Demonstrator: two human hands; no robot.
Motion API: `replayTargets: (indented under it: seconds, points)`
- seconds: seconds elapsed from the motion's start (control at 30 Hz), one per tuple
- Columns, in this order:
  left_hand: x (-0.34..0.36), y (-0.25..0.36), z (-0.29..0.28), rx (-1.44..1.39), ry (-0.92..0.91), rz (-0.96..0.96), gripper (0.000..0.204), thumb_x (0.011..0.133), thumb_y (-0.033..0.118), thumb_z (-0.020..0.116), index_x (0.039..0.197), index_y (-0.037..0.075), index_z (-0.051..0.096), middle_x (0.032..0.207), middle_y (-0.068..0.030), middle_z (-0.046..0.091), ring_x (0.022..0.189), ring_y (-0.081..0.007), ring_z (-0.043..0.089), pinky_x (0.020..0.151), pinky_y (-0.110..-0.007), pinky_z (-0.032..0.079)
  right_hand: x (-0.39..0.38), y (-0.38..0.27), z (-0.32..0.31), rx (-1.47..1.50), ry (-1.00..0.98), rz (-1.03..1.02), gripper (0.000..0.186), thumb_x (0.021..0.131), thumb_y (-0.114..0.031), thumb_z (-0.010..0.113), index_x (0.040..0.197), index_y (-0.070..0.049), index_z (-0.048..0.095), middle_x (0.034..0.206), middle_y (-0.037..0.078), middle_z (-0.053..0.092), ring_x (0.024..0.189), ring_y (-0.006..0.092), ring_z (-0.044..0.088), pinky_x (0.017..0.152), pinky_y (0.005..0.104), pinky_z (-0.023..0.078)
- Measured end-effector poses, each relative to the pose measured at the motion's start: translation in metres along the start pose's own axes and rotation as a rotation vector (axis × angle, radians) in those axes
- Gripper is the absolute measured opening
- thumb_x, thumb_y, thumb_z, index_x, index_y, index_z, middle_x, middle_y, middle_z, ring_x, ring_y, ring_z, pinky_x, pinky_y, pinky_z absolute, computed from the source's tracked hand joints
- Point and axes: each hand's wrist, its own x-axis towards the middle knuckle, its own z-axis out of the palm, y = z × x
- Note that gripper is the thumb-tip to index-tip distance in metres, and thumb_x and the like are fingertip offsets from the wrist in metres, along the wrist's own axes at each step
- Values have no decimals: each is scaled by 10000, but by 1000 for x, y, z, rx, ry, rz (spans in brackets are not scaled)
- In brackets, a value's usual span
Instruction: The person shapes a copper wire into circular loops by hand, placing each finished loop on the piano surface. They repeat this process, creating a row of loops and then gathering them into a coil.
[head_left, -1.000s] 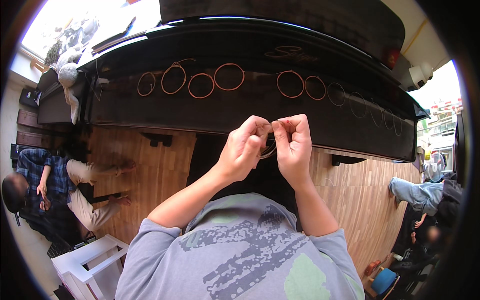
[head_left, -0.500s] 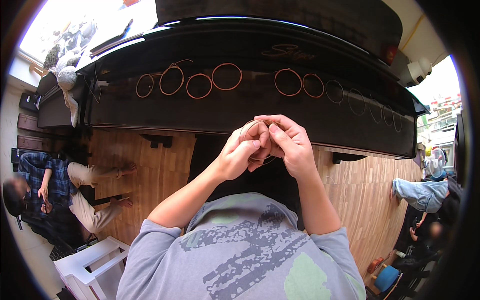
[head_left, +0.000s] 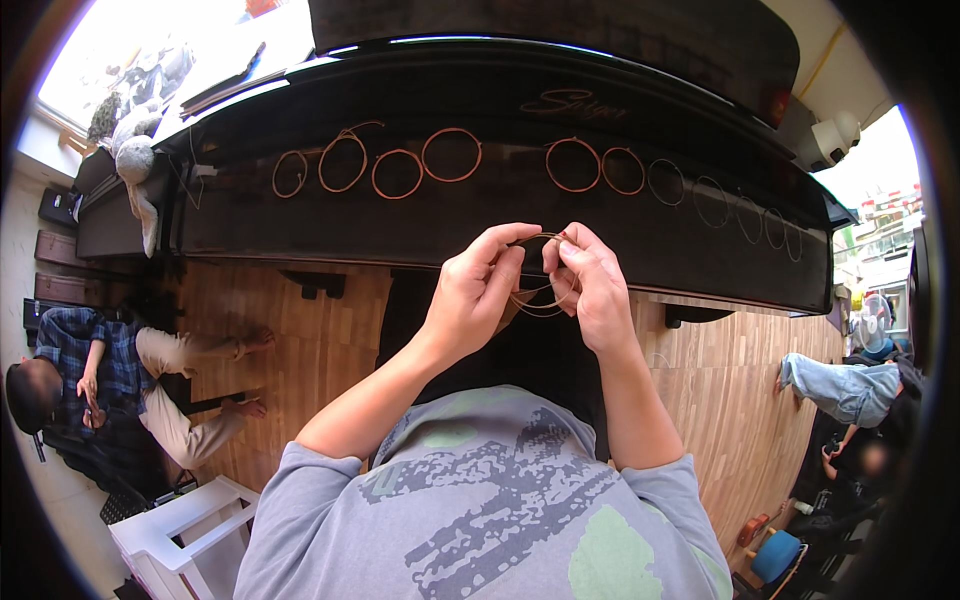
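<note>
Between my hands, just in front of a black piano [head_left: 380, 230], is a thin coil of brass-coloured wire string [head_left: 538, 312]. My left hand [head_left: 474, 293] pinches the upper left of its loop between thumb and fingers. Opposite, my right hand [head_left: 590, 287] grips the loop's right side with bent fingers. A tiny reddish spot shows by the right fingertips. On the piano's dark surface lie coils in a row: several coppery string coils [head_left: 452, 179] at left and centre, then several thin silvery string coils [head_left: 712, 224] toward the right.
A grey plush toy [head_left: 134, 160] hangs at the piano's left end. Below left stands a white wooden piece of furniture [head_left: 190, 535]. One person [head_left: 75, 365] sits far left, another [head_left: 845, 400] far right. At lower right is a blue round seat [head_left: 774, 556]. Wooden floor [head_left: 720, 400] shows on both sides.
My hands have moved apart. The left fingers, earlier bunched against the right, now pinch the coil's left side, and more of its loop shows between the hands.
</note>
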Motion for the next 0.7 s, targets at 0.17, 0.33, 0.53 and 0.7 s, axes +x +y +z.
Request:
replayTargets:
  seconds: [0.17,0.33,0.53,0.7]
  points:
    - [0,6,4,10,26,-78,174,972,62,513,1110,0,599,657,-31,577,569,-79,539,527,-244,435,1,9,2,-72,52,-114,250,1029,-244,462,871,-59,522,698,-51,452,554,1,332,484,181,259]
    - [7,3,1,247,104,-18,105,974,94,523,978,11,587,573,-77,564,480,-153,567,472,-282,419,-6,4,10,-10,11,-137,235,1027,-226,491,1035,-22,607,737,-51,484,573,-2,372,503,175,294]
    - [8,12,3,199,130,-18,149,986,138,509,989,20,600,532,-55,517,473,-153,527,463,-284,393,-2,12,12,-68,184,-164,177,985,-150,579,1041,0,654,731,-46,547,602,-7,422,518,162,319]
    - [3,19,-6,283,-50,-8,239,1008,195,477,1018,19,639,521,-6,459,479,-80,407,477,-258,352,0,9,12,-282,290,-246,192,974,-160,599,1015,9,680,740,-35,588,639,14,464,557,176,364]
